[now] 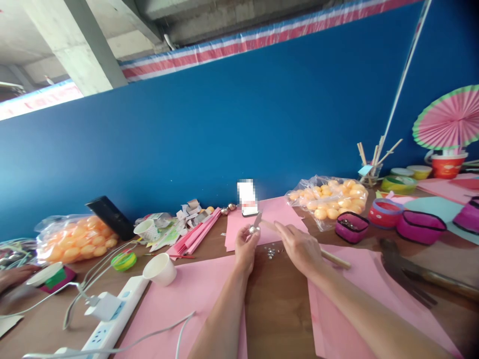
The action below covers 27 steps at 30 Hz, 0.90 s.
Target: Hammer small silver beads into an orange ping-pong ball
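My left hand [246,245] is closed around a small shiny silver ball [255,230] near the middle of the table. My right hand [299,244] grips a light wooden stick [337,259], which sticks out on both sides of the fist. The stick's front end points at the silver ball. A grey pointed piece [258,218] shows there, and I cannot tell whether it belongs to the stick. Between and below my hands lie several tiny silver bits [272,251] on the brown tabletop [279,309]. A lit phone [247,197] stands just beyond.
Pink sheets [194,289] lie on both sides. A hammer [415,271] rests at right, near purple bins [421,228]. Bags of orange balls [339,194] stand at the back. A white cup [160,269] and power strip [123,311] are left. Another person's hand [18,275] shows far left.
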Each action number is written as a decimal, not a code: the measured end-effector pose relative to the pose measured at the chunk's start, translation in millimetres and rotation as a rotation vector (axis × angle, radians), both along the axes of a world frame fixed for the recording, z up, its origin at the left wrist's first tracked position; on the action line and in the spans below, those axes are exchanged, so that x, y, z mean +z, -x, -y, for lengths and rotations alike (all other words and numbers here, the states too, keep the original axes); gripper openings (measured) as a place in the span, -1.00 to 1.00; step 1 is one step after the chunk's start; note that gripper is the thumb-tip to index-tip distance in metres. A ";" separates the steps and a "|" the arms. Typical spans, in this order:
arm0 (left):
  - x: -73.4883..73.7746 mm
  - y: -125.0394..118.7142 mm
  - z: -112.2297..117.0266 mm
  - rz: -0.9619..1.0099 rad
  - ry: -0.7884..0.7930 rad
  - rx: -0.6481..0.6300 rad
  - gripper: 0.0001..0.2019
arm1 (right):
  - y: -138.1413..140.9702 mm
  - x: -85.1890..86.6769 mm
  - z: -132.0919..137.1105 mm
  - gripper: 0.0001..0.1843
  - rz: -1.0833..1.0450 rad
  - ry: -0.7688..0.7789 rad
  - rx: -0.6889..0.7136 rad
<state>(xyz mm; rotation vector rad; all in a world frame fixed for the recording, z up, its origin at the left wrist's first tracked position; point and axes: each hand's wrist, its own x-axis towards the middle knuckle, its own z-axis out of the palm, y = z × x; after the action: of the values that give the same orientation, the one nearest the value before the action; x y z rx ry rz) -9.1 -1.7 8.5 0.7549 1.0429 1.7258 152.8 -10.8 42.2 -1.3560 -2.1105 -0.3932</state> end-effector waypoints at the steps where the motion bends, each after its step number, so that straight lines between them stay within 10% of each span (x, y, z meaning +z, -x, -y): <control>1: 0.0 -0.3 0.5 0.004 0.004 -0.011 -0.58 | 0.3 -0.3 0.3 -0.64 0.005 0.001 0.006; 27: 1.1 0.1 -0.8 0.004 0.025 -0.017 -0.66 | 0.2 -0.9 0.3 -0.64 -0.001 0.007 0.004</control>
<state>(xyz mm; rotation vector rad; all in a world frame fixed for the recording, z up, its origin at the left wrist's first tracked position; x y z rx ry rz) -9.2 -1.0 9.6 0.7423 1.0504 1.6965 152.6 -11.1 41.2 -1.3553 -2.1157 -0.3836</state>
